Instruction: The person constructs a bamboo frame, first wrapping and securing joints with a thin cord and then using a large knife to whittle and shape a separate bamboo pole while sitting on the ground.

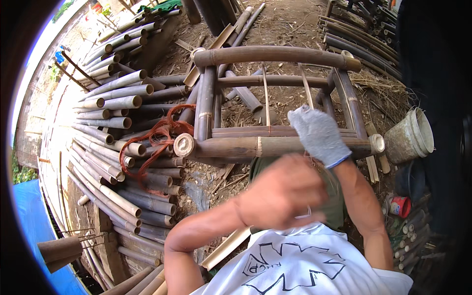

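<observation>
A bamboo frame [282, 146] of thick dark poles, perhaps a seat or stand, is set across in front of me. My right hand [320, 135], in a grey knitted glove with a blue cuff, rests over its near rail with fingers curled. A thin bamboo strip [305, 83] runs down to the glove; the fingers hide what they grip. My left hand [285, 191], bare and motion-blurred, is curled closed nearer my body, below the rail. A small whitish curve shows at its fingers, too smeared to name. Another thin strip [266, 96] spans the frame further left.
Stacked bamboo poles [123, 102] crowd the left, their cut ends toward the frame. Over them hangs a tangle of reddish-brown fibre [160, 135]. A dirty white bucket [405, 137] and a red can [399, 207] stand on the right. More poles [361, 46] lie far right.
</observation>
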The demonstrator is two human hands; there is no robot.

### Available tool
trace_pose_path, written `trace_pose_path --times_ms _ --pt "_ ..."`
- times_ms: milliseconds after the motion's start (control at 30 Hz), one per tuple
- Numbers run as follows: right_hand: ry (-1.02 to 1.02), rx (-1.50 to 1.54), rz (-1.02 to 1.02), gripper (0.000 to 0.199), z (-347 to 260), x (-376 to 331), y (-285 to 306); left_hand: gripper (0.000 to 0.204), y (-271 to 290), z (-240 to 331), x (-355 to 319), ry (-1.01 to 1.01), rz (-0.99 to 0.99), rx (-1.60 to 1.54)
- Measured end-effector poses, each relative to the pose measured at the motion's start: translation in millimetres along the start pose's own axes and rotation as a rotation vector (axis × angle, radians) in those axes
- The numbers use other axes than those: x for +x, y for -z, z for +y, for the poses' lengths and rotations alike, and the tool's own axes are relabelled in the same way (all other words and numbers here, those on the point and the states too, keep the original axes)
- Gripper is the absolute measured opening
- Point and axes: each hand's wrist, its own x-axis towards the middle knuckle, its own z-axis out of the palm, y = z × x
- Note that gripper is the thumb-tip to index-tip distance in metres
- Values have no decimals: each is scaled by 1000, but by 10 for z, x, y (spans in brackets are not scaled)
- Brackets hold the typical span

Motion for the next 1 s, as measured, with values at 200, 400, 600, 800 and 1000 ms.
trace_pose_path --times_ms 200,400,600,800,1000 --pt "195 1474 148 35 -58 240 838 52 236 -1920 -781 1129 -259 48" --pt "-65 -334 -496 38 479 325 338 44 50 -2099 -777 1165 -513 -20" --pt "309 131 -527 10 -409 -345 85 40 -61 -1790 -626 1252 -489 113" --pt "166 476 -238 10 -575 -691 -96 40 10 -1806 -792 1174 -394 160" --pt "154 389 -57 19 -355 -1240 -325 35 -98 -1872 -817 1053 -243 220"
